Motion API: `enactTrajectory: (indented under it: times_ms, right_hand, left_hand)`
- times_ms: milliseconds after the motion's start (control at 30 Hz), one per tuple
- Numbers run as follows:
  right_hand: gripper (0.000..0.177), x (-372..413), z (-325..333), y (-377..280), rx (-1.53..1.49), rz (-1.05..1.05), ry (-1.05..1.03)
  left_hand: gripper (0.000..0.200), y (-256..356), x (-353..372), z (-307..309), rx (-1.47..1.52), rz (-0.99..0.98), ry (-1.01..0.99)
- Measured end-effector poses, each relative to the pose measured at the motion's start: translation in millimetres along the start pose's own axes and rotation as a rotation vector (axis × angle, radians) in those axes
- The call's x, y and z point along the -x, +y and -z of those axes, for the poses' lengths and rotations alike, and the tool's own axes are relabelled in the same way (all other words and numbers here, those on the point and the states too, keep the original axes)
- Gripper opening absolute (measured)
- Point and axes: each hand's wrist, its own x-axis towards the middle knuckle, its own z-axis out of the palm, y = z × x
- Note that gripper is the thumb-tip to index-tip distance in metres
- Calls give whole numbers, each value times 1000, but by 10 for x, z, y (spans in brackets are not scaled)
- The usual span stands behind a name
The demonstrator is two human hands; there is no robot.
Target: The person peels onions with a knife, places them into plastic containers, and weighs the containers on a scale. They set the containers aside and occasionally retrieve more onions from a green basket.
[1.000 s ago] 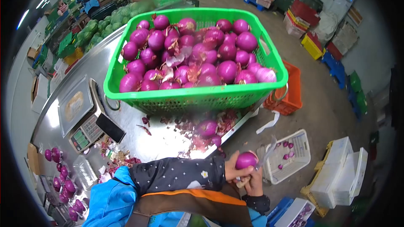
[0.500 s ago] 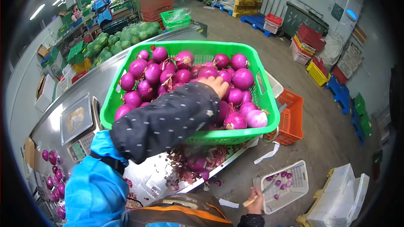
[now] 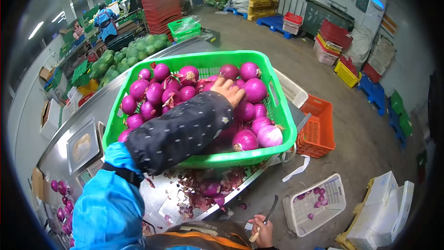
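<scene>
A green plastic crate [image 3: 203,159] full of red onions [image 3: 254,90] stands on the metal table. My left hand [image 3: 227,91], below a dark patterned sleeve, reaches into the crate with its fingers curled over the onions; what lies under the fingertips is hidden. Low in the view, my right hand [image 3: 263,231] is closed round the light handle of a knife [image 3: 273,208], its dark blade pointing up. Loose onion skins [image 3: 187,199] and a few onions lie on the table below the crate.
A scale [image 3: 84,146] and more onions [image 3: 62,199] are on the table's left side. Right of it stand an orange crate [image 3: 317,132] and a white crate [image 3: 300,224] holding several small onions. Cabbages [image 3: 129,53] are piled behind. Foam boxes [image 3: 381,213] stand lower right.
My left hand has shifted slightly left and up among the onions. The knife in my right hand now points upward, and that hand is lower and further left. The whole view has shifted a little.
</scene>
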Motion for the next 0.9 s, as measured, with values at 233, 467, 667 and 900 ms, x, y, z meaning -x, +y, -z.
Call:
enactTrajectory:
  times_ms: [233, 467, 667, 900]
  right_hand:
    - [27, 269, -555, -305, 285, 214, -191]
    - [49, 501, -1538, -665, 705, 610, -539]
    - [18, 511, -1656, -278, 588, 442, -420]
    - [12, 422, -1535, -269, 894, 931, -114]
  left_hand:
    - [86, 778, 1625, 1031, 1754, 305, 220]
    - [77, 1787, 2858, 300, 1781, 596, 66]
    - [65, 1852, 3124, 416, 1544, 759, -142]
    - [56, 1768, 3040, 635, 1453, 755, -185]
